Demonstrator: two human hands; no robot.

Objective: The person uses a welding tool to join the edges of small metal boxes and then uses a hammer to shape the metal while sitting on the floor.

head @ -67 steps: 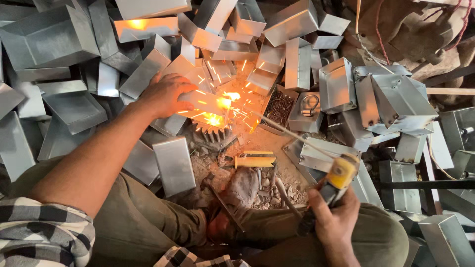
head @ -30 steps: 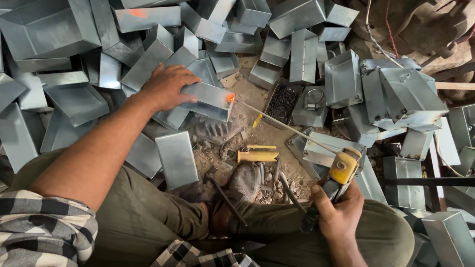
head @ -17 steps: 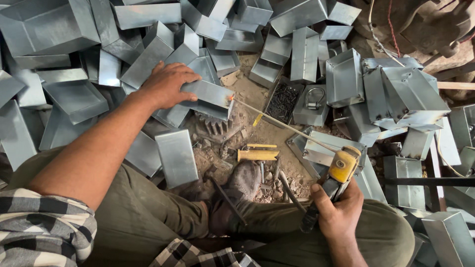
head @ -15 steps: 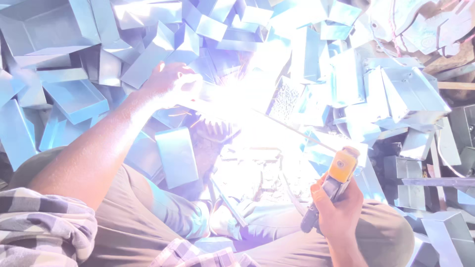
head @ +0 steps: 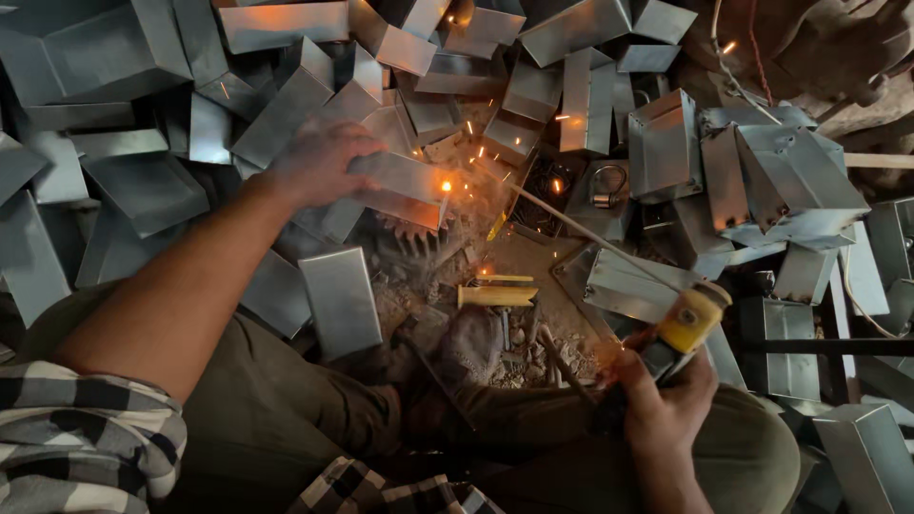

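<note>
Sheet-metal box under work: a grey folded sheet-metal box (head: 405, 188) lies slightly tilted at the middle of the floor heap, its long face up, just left of the sparks.
Weld spot: an orange glow (head: 445, 187) sits on the right end of that box, with small sparks scattered up and to the right of it.
Left hand: the left hand (head: 319, 162) lies palm down on the left end of the box, fingers curled over its top edge and pressing on it; the forearm runs down to the lower left into a checked sleeve (head: 81, 443).
Welding rod: a thin rod (head: 571, 227) runs slantwise from the glow down to the right, toward the holder.
Right hand: the right hand (head: 666, 409) is wrapped in a closed fist round the electrode holder (head: 687, 324), which has a yellow body and a dark grip, at the lower right above the knee.
Just below the box: a toothed metal part (head: 419, 238) shows beneath its edge; further down lie a yellow-handled tool (head: 497, 295) and rubble on bare ground.
Near the lap: a flat grey box (head: 340, 300) rests just beside the left thigh in olive trousers (head: 276, 419).
Surroundings: many more grey metal boxes (head: 666, 143) are piled all round, some upright, some tipped over.
</note>
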